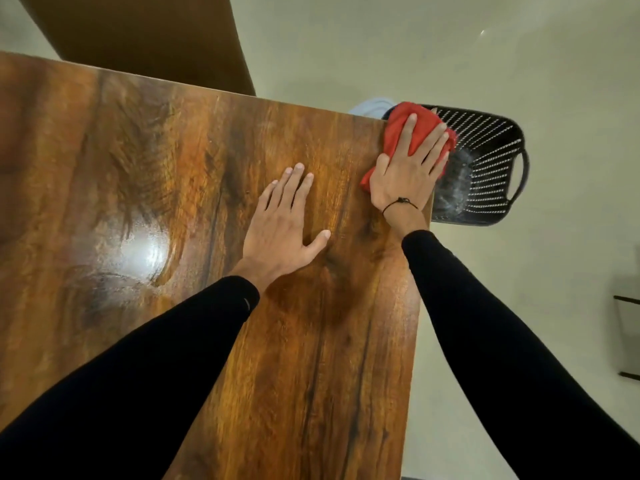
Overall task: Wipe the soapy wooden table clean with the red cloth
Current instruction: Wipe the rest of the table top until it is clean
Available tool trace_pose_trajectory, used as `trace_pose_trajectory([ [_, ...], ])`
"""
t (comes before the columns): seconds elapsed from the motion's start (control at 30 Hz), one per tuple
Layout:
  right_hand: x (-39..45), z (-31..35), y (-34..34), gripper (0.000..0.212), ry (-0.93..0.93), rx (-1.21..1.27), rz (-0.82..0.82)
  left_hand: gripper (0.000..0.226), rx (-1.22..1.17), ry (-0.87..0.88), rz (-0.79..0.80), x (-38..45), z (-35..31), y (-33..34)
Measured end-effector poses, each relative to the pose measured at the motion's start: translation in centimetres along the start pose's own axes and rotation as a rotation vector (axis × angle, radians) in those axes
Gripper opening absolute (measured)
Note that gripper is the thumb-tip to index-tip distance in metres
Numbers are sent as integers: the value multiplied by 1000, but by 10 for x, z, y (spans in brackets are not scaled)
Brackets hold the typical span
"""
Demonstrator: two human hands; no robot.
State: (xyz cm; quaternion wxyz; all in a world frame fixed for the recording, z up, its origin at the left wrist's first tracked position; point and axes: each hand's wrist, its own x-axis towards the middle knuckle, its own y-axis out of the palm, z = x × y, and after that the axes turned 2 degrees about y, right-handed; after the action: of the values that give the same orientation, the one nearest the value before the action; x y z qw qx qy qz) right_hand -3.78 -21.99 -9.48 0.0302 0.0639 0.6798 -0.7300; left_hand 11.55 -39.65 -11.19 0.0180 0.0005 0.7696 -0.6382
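Note:
The wooden table (145, 161) fills the left and middle of the view, glossy brown, with a wet shine at the left. A bunched red cloth (398, 131) lies at the table's far right corner, partly over the edge. My right hand (408, 171) presses flat on top of it, fingers spread, holding it against the wood. My left hand (284, 220) rests flat on the bare table to the left of the cloth, fingers apart, holding nothing. White foam is falling past the right edge just beyond the cloth.
A black perforated plastic basket (485, 168) stands on the floor right beside the table's far right corner, with foam (453, 181) inside it. A brown wooden panel (149, 32) stands behind the table. Pale floor lies to the right.

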Motion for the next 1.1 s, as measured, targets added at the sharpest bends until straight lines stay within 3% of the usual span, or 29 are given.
trace_pose_trajectory([
  [0.23,-14,65,2,82,-511,-45,18,127,-98,-254,-70,-2,-1,-3],
  [0.4,6,124,8,76,-963,-84,66,118,-146,-267,-126,-3,3,3],
  [0.57,29,103,6,76,-1406,-170,98,89,-160,-256,-181,-5,3,5],
  [0.67,50,108,0,79,-1398,-169,161,87,-163,-247,-179,-4,2,6],
  [0.8,39,155,-4,77,-1148,-103,198,85,-151,-246,-136,-6,2,3],
  [1.0,32,212,3,73,-1438,-156,180,85,-138,-255,-132,-4,1,6],
  [1.1,24,234,2,70,-1352,-126,194,92,-95,-234,-114,-3,1,9],
])
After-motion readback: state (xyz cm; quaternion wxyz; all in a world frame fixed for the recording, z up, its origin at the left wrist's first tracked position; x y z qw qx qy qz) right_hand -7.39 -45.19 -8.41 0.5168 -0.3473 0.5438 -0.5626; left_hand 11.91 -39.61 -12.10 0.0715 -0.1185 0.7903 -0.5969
